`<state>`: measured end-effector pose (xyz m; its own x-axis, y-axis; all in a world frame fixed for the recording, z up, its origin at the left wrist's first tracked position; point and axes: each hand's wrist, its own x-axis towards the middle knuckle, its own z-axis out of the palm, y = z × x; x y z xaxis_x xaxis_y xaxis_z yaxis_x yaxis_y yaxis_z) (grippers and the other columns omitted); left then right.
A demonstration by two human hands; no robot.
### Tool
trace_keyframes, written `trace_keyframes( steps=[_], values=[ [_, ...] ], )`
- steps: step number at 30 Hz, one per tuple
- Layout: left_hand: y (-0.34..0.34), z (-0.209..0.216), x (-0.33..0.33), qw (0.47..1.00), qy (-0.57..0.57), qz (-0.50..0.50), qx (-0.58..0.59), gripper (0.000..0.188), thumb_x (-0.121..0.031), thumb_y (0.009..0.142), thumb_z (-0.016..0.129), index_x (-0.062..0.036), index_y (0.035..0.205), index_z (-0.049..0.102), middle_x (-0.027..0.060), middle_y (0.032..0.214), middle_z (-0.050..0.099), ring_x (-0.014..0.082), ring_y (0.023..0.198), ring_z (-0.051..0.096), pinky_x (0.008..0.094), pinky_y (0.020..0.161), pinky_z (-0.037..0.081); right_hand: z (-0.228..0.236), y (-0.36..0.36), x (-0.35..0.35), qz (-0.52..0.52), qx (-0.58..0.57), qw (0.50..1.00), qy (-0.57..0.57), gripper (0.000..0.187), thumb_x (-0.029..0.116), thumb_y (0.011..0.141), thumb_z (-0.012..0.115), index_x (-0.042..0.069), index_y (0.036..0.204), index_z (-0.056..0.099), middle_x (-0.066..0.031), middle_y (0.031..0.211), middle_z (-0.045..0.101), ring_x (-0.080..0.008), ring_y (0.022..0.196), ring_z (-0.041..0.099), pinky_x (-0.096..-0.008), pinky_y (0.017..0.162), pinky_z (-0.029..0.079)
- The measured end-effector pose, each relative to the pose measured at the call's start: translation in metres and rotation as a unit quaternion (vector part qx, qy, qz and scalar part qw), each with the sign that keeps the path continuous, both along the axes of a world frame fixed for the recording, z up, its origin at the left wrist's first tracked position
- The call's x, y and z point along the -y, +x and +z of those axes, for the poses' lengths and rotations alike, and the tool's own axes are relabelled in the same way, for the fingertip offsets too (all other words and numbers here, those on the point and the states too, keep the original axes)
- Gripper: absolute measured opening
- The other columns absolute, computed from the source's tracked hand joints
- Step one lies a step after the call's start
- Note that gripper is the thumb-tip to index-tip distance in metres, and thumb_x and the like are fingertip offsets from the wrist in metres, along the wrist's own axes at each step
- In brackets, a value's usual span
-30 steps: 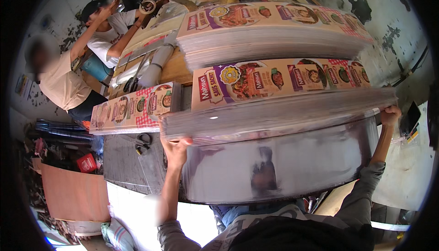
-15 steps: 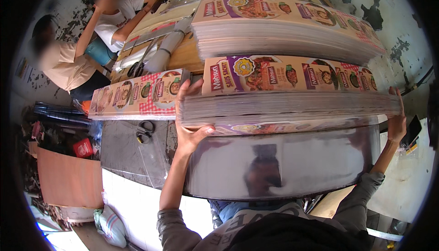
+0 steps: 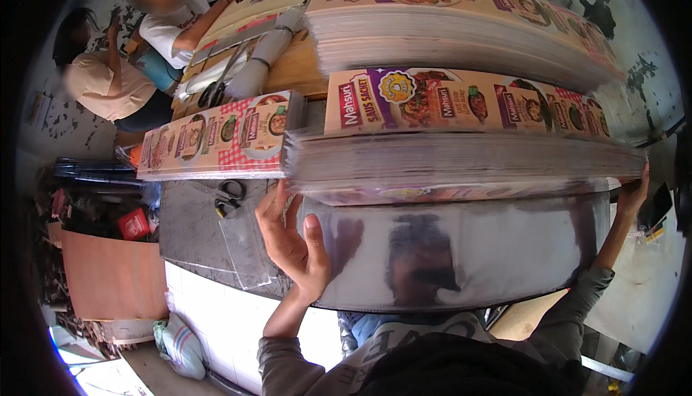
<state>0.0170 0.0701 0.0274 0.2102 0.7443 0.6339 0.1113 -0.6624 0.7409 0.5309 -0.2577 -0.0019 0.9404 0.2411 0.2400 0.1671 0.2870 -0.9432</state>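
Note:
A thick stack of printed cardboard sheets, peach and purple with food pictures, lies across a shiny dark panel in front of me. My left hand is at the stack's near left corner. Its fingers and thumb are spread, and nothing is in it. At the stack's right end is my right hand, its fingers stretched up along the edge and touching it; its thumb is hard to make out. Behind stands a taller stack of similar sheets. A smaller stack sits left of the middle one.
Black-handled scissors and a clear plastic sheet lie on the dark tabletop at left. Farther back are a second pair of scissors and a rolled plastic bundle. Two people are at the far left.
My left hand has let go of the middle stack's left end and dropped below its near corner, fingers spreading. My right hand stays at the right end.

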Motion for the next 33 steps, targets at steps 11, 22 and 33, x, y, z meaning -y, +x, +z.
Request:
trace_keyframes(
  steps=[11,22,33],
  values=[
    [-0.010,-0.017,0.006,0.989,0.075,0.045,-0.121,0.045,-0.014,0.084,0.047,0.0084,0.121,0.037,0.0160,0.111,0.042,0.0245,0.104,0.043,0.0389,0.088,0.038,0.016,-0.026,-0.015,-0.043,-0.020,0.998,0.038,0.050,0.037,0.088,0.039,0.003,0.124,0.038,-0.0093,0.120,0.043,-0.0216,0.111,0.041,-0.0346,0.090,0.032],
    [0.000,-0.023,0.003,0.998,0.045,-0.022,0.046,0.034,-0.012,0.084,0.050,0.0020,0.110,0.033,0.0161,0.118,0.039,0.0212,0.109,0.042,0.0345,0.094,0.034,0.015,-0.023,-0.014,-0.065,-0.045,0.994,0.077,0.051,0.035,0.088,0.039,-0.001,0.123,0.036,-0.0113,0.124,0.039,-0.0228,0.116,0.035,-0.0353,0.097,0.024],
    [-0.007,-0.024,0.002,0.997,0.065,0.007,0.048,0.024,-0.004,0.083,0.051,0.0004,0.101,0.036,0.0118,0.108,0.042,0.0200,0.105,0.047,0.0322,0.091,0.041,0.016,-0.026,-0.012,-0.053,-0.023,0.996,0.073,0.048,0.034,0.088,0.041,0.000,0.123,0.037,-0.0099,0.122,0.040,-0.0213,0.116,0.035,-0.0344,0.097,0.025]
  ],
)
